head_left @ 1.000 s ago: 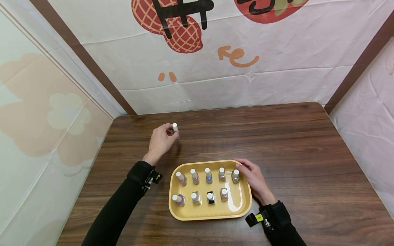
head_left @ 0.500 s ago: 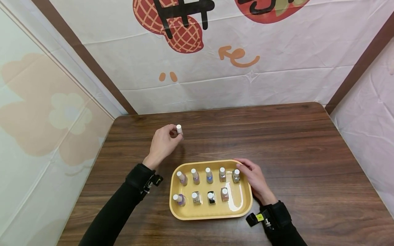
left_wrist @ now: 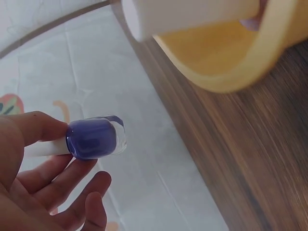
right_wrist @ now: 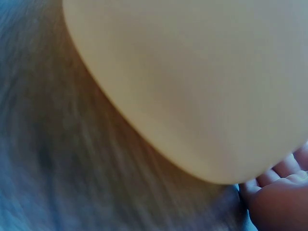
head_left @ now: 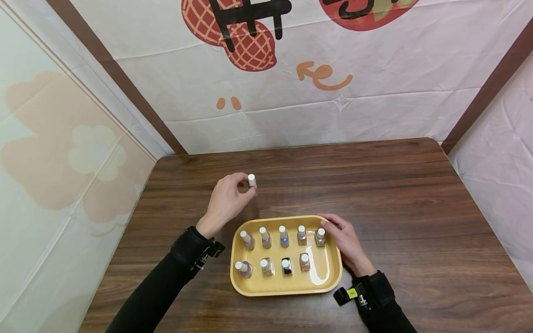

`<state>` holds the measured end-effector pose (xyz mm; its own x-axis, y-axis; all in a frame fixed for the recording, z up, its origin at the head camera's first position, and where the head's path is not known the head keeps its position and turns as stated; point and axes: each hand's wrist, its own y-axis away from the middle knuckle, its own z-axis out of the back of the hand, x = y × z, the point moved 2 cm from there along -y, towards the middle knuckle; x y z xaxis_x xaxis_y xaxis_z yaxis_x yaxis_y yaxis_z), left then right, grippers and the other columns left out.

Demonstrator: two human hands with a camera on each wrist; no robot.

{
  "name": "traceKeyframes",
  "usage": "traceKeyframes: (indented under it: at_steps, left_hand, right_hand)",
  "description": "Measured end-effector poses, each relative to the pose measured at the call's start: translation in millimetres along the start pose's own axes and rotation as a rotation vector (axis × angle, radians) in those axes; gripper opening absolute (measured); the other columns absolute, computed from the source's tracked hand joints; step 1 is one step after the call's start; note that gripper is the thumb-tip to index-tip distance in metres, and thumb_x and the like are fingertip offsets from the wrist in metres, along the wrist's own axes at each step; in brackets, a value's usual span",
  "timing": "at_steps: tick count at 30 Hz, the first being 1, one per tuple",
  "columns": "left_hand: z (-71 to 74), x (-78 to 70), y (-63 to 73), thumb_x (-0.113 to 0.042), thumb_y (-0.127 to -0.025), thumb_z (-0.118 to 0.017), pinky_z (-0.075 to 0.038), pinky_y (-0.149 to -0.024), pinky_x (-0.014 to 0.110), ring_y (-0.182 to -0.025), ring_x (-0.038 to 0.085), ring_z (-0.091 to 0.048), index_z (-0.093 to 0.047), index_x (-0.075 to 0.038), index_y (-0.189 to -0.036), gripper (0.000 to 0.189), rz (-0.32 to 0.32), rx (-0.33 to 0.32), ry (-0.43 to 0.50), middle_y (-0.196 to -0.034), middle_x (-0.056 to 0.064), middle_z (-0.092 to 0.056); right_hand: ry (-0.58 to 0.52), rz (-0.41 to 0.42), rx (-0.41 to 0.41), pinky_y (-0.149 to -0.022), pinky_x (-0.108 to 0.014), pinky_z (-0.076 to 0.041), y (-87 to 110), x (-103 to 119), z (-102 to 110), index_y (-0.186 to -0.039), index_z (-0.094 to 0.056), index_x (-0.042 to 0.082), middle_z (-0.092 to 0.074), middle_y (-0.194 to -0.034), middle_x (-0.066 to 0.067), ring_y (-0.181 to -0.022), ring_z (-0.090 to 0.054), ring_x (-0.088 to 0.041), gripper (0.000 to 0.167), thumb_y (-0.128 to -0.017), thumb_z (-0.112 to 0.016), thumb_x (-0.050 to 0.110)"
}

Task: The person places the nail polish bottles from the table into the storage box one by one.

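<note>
My left hand (head_left: 228,200) pinches a nail polish bottle (left_wrist: 94,138) between thumb and fingers, above the table behind the tray. In the left wrist view the bottle has clear glass and purple polish; only its white cap shows in the head view. My right hand (head_left: 346,241) grips the far right corner of a yellow tray (head_left: 287,292), thumb at the rim. Its other fingers (right_wrist: 288,166) are partly hidden by the tray wall. Several white-capped nail polish bottles stand in the tray in two rows, among them a blue one (head_left: 284,238) and a black one (head_left: 287,267).
The brown wooden table (head_left: 416,208) extends around the tray. A white printed cloth (head_left: 266,125) hangs along its far edge, with more cloth at the left and right sides. Near the left wrist camera a white cap (left_wrist: 187,17) rises over the tray rim.
My left hand has moved to the right and slightly nearer with the nail polish bottle still pinched. The right hand and the tray stay practically where they were.
</note>
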<state>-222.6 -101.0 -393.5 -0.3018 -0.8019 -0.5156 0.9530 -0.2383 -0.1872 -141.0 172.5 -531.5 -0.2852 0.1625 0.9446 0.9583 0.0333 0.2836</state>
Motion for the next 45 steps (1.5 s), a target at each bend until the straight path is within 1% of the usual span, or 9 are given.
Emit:
traceKeyframes:
  at_steps: [4, 12, 18, 22, 25, 33, 36, 40, 45]
  left_hand:
    - [-0.2, -6.7, 3.6, -0.024, -0.086, -0.069, -0.048, -0.077, 0.038, -0.088, 0.021, -0.063, -0.069, -0.01, -0.099, 0.019, -0.009, 0.006, -0.002, -0.094, 0.006, -0.069]
    - [-0.1, -18.7, 12.2, -0.024, -0.086, -0.069, -0.046, -0.075, 0.036, -0.086, 0.021, -0.059, -0.069, -0.01, -0.097, 0.017, -0.009, 0.017, -0.015, -0.094, 0.006, -0.067]
    - [-0.2, -27.4, 18.1, -0.024, -0.086, -0.07, -0.048, -0.074, 0.036, -0.088, 0.021, -0.059, -0.07, -0.011, -0.098, 0.018, -0.053, 0.017, -0.011, -0.097, 0.008, -0.069]
    - [-0.7, -33.7, 22.0, -0.023, -0.086, -0.071, -0.046, -0.071, 0.033, -0.087, 0.019, -0.058, -0.07, -0.012, -0.097, 0.017, -0.087, 0.02, -0.014, -0.096, 0.005, -0.071]
    - [-1.8, -38.1, 24.3, -0.022, -0.086, -0.071, -0.042, -0.07, 0.03, -0.086, 0.017, -0.056, -0.071, -0.013, -0.096, 0.014, -0.109, 0.032, -0.011, -0.094, 0.002, -0.071]
    - [-5.5, -50.8, 34.4, -0.022, -0.085, -0.071, -0.043, -0.071, 0.029, -0.087, 0.017, -0.057, -0.071, -0.015, -0.093, 0.01, -0.143, 0.068, 0.006, -0.094, 0.001, -0.071]
    - [-6.7, -55.7, 37.8, -0.021, -0.084, -0.072, -0.045, -0.07, 0.029, -0.088, 0.014, -0.057, -0.071, -0.015, -0.093, 0.011, -0.161, 0.069, -0.002, -0.094, -0.001, -0.071]
    - [-8.5, -62.2, 41.5, -0.021, -0.084, -0.073, -0.046, -0.071, 0.029, -0.089, 0.014, -0.058, -0.071, -0.015, -0.094, 0.012, -0.173, 0.081, -0.016, -0.093, -0.001, -0.07]
    - [-11.1, -69.3, 45.0, -0.022, -0.083, -0.073, -0.044, -0.068, 0.026, -0.086, 0.012, -0.056, -0.07, -0.019, -0.088, 0.006, -0.187, 0.091, -0.018, -0.089, -0.006, -0.069]
  right_hand:
    - [-0.007, -0.003, 0.002, -0.085, -0.026, -0.053, -0.3, 0.5, 0.3, -0.128, -0.058, 0.001, -0.06, -0.122, -0.013, -0.1, -0.062, -0.012, 0.041, -0.095, -0.062, 0.024]
    - [-0.002, 0.0, 0.007, -0.084, -0.026, -0.053, 0.6, 0.5, 1.0, -0.128, -0.058, 0.001, -0.06, -0.122, -0.012, -0.1, -0.062, -0.011, 0.042, -0.095, -0.062, 0.025]
    - [-0.008, 0.001, 0.012, -0.085, -0.026, -0.053, 1.1, 0.2, 1.1, -0.128, -0.058, 0.001, -0.06, -0.121, -0.011, -0.101, -0.062, -0.011, 0.042, -0.095, -0.062, 0.026]
    - [-0.01, 0.001, 0.011, -0.085, -0.026, -0.053, 1.2, 0.1, 1.0, -0.128, -0.057, 0.001, -0.06, -0.122, -0.012, -0.101, -0.062, -0.011, 0.042, -0.095, -0.062, 0.025]
    - [-0.014, 0.001, 0.009, -0.085, -0.026, -0.053, 1.2, -0.1, 1.2, -0.128, -0.057, 0.0, -0.06, -0.122, -0.012, -0.101, -0.062, -0.011, 0.042, -0.094, -0.062, 0.025]
    - [-0.014, 0.008, 0.008, -0.086, -0.026, -0.053, 1.0, -1.0, 1.3, -0.128, -0.058, 0.0, -0.062, -0.117, -0.006, -0.1, -0.063, -0.01, 0.043, -0.094, -0.063, 0.025]
    - [-0.007, 0.011, 0.007, -0.086, -0.025, -0.053, 1.0, -0.5, 0.8, -0.128, -0.058, 0.0, -0.061, -0.119, -0.007, -0.101, -0.062, -0.01, 0.043, -0.094, -0.063, 0.025]
    - [-0.005, 0.014, 0.006, -0.086, -0.025, -0.052, 0.9, 0.3, 0.4, -0.128, -0.058, 0.0, -0.06, -0.122, -0.011, -0.101, -0.062, -0.01, 0.043, -0.094, -0.063, 0.025]
    - [0.002, 0.01, 0.006, -0.086, -0.024, -0.052, 1.0, 0.9, 0.3, -0.128, -0.058, 0.0, -0.058, -0.125, -0.015, -0.102, -0.061, -0.011, 0.042, -0.094, -0.062, 0.024]
